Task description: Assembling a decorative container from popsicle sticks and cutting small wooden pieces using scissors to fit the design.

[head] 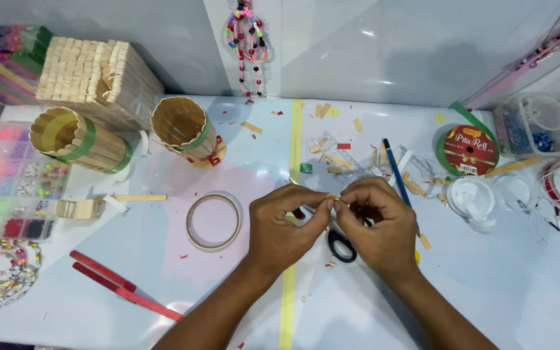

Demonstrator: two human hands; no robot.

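We see the left hand and the right hand meeting at the middle of the table, fingertips pinched together on a tiny pale wooden piece held between them, just above the tabletop. Both grips are closed on that scrap; it is too small for us to tell its exact shape. Under the right hand lies a pair of black-handled scissors, one loop showing between the wrists. A blue pencil slants away just beyond the right knuckles, among scattered wood chips and a clear plastic wrapper.

Left of the hands a ring of pale tape lies flat. Further left, two red sticks lie near the table's front edge, and a short stick assembly sits beside a clear bead organiser with pink and multicoloured compartments. Two round pots built of craft sticks, one lying on its side with green bands, one tilted with a red mark, sit before a wrapped block of plain sticks.

To the right, a ribbon spool shows a round red label with a green rim; clear tubs stand beyond it. The table is pale blue with a yellow tape stripe running front to back. A beaded hanging dangles on the white wall.
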